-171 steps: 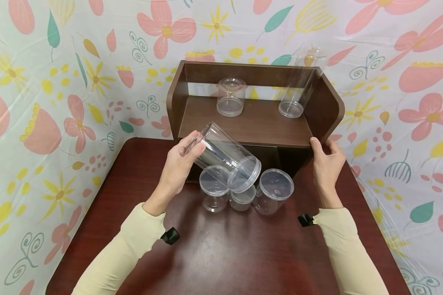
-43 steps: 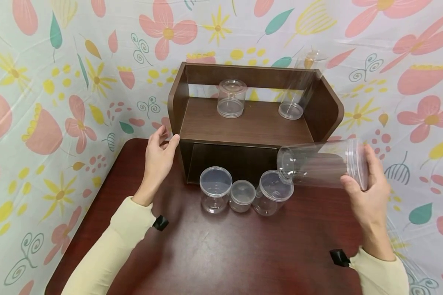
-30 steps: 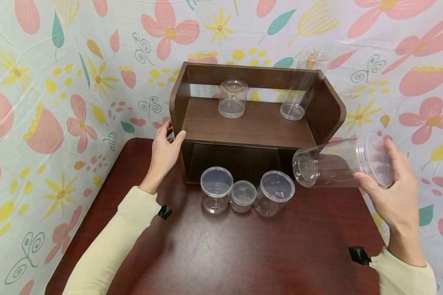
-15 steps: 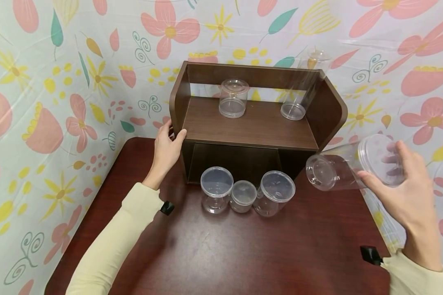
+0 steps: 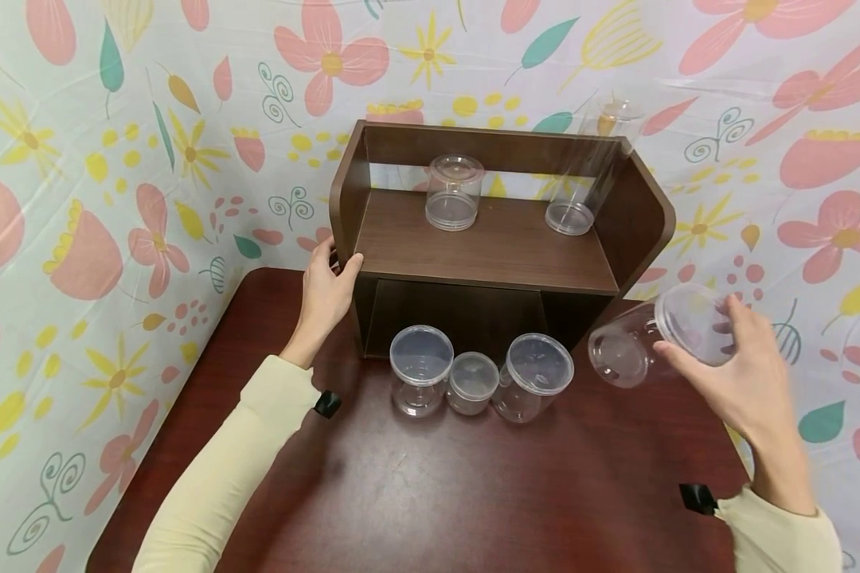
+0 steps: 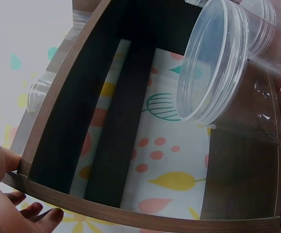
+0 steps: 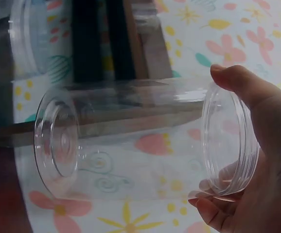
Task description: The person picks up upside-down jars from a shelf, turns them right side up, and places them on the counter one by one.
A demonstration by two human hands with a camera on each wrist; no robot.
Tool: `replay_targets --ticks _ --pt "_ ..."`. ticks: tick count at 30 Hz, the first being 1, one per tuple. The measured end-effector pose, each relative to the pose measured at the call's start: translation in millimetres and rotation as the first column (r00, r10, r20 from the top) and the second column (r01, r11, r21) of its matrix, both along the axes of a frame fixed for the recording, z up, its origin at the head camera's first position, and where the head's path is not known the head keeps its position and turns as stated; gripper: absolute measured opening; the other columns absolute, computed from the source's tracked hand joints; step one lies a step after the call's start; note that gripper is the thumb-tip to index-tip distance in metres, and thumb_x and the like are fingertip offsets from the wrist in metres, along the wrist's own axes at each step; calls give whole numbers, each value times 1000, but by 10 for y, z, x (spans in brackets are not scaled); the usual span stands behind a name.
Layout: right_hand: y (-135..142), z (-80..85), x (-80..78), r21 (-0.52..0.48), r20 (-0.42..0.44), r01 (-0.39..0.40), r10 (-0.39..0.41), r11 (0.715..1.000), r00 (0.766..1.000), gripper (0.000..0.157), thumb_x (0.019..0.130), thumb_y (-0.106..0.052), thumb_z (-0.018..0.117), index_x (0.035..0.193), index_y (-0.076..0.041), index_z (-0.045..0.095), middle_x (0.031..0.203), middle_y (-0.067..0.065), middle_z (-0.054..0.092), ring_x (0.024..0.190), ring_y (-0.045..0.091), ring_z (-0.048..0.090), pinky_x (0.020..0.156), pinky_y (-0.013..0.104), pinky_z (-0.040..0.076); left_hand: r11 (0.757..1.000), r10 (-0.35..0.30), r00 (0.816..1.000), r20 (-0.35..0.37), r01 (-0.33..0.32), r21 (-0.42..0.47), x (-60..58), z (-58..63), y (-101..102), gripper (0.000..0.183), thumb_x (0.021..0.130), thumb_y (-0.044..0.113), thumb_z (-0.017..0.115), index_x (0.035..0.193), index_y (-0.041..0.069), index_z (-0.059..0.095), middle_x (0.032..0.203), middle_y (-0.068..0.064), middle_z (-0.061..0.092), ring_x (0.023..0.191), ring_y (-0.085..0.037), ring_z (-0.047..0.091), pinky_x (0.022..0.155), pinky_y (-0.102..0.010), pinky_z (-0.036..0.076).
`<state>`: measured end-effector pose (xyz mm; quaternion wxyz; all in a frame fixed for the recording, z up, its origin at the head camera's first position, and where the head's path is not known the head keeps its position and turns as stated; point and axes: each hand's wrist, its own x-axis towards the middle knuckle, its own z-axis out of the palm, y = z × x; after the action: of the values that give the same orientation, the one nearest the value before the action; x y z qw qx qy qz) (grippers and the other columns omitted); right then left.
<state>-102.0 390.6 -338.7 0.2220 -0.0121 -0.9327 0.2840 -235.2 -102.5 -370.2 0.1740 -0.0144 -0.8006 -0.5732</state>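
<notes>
My right hand (image 5: 748, 374) holds a large clear plastic jar (image 5: 634, 342) by its lidded end, thumb on one side and fingers on the other. The jar is tilted, its base pointing left toward the brown shelf unit's lower right corner. In the right wrist view the jar (image 7: 140, 141) looks see-through, with nothing inside. My left hand (image 5: 326, 290) grips the left side of the brown wooden shelf unit (image 5: 480, 251), thumb at the front edge, other fingers around the outer face. In the left wrist view, its fingertips (image 6: 50, 218) show beside the panel's edge.
Three lidded clear jars stand before the unit's lower compartment: a left jar (image 5: 420, 366), a small middle jar (image 5: 471, 382) and a right jar (image 5: 535, 374). On the upper shelf are a short jar (image 5: 453, 195) and a tall jar (image 5: 580, 175). A patterned cloth (image 5: 150, 143) hangs behind.
The large jar has passed from my left hand to my right. My left hand has moved onto the unit's left side; my right has left its right side. Lately the jar shifted slightly left and down.
</notes>
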Motion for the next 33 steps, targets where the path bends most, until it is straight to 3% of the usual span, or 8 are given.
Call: replay_targets --ticks 3,12,21,27,33 --pt "-27 -95 -29 16 30 -10 10 1000 1000 103 81 -31 87 159 4 30 140 42 40 125 56 36 95 71 28 1000 -6 1000 7 6 7 -8 -5 4 51 102 17 64 147 -4 50 143 -25 51 134 -36 54 110 -40 46" --pt "-76 -379 -111 27 10 -39 39 999 999 107 74 -28 92 155 10 33 140 44 42 127 59 38 100 72 30 999 -27 999 22 27 19 -24 -13 -4 47 102 17 63 143 -4 52 140 -24 56 131 -34 57 109 -41 47" --pt "-152 -580 -125 63 -28 -84 85 994 996 107 67 -24 95 149 16 38 133 44 46 122 60 42 95 70 34 998 -62 997 41 60 36 -13 -16 -26 47 103 18 62 145 -2 51 138 -24 58 128 -34 59 108 -43 47" --pt "-163 -700 -147 51 57 -81 78 995 995 114 71 -31 94 155 13 31 144 44 39 132 61 36 105 74 28 996 -83 995 50 81 39 -4 -11 -38 49 104 19 61 147 -1 49 140 -24 56 131 -34 56 110 -43 45" --pt "-186 -829 -158 41 95 -92 88 995 992 116 72 -34 94 156 12 28 145 43 38 131 60 36 99 74 31 995 -95 994 49 93 43 -1 -10 -38 48 104 20 61 147 1 50 139 -22 56 133 -34 55 111 -42 45"
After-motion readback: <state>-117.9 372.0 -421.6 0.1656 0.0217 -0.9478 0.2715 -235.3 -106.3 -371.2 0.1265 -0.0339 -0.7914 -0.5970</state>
